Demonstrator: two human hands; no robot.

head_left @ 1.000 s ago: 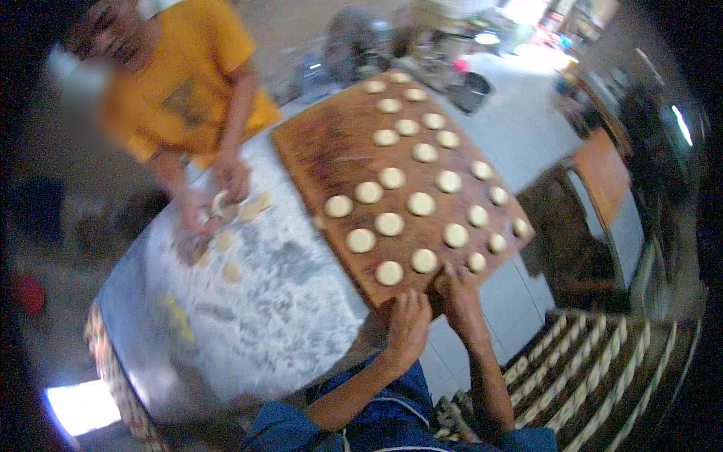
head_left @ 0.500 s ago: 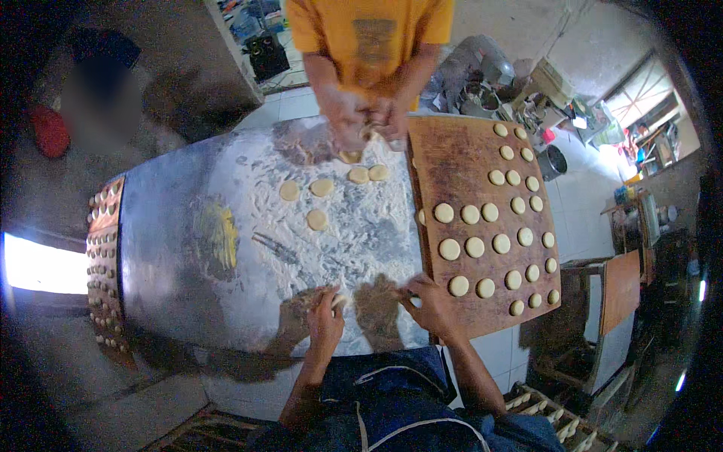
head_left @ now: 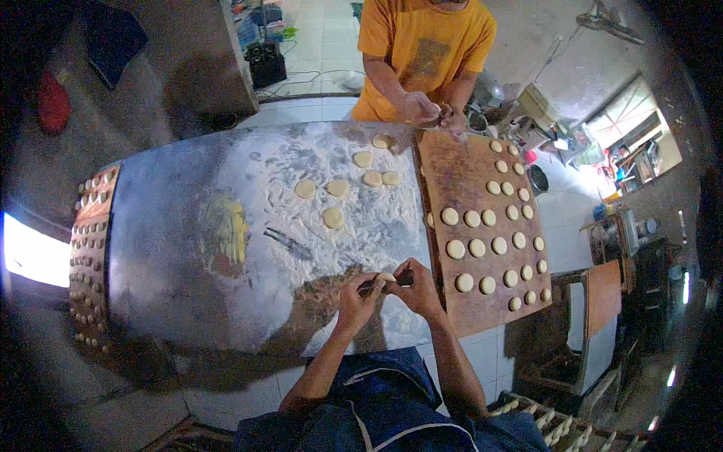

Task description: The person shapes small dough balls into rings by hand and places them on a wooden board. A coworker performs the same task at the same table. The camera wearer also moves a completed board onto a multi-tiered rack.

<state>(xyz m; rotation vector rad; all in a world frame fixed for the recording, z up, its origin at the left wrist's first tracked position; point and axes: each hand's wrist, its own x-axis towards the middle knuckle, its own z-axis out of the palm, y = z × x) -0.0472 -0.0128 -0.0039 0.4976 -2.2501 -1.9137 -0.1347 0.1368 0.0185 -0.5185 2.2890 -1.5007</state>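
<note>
My left hand (head_left: 357, 300) and my right hand (head_left: 419, 291) meet over the near edge of the floured metal table (head_left: 162, 233). Between their fingertips a small pale piece of dough (head_left: 385, 277) is pinched, partly covered by the fingers. Farther off on the flour lie several flattened dough rounds, among them a single round (head_left: 333, 218) and a touching pair (head_left: 373, 178). To the right of my right hand, a brown wooden board (head_left: 450, 181) carries loose rows of dough rounds (head_left: 477, 247).
Across the table a co-worker in an orange shirt (head_left: 429, 45) works with floury hands (head_left: 433, 111) near the board's far edge. At the far left sits another board of dough pieces (head_left: 92, 245). A yellow smear (head_left: 237, 230) marks the table. Lower right, a rack (head_left: 561, 431) holds dough strips.
My hands, apart before with dough in the left, have come together on the dough piece. The co-worker has shifted right, hands now by the board. The view has turned slightly.
</note>
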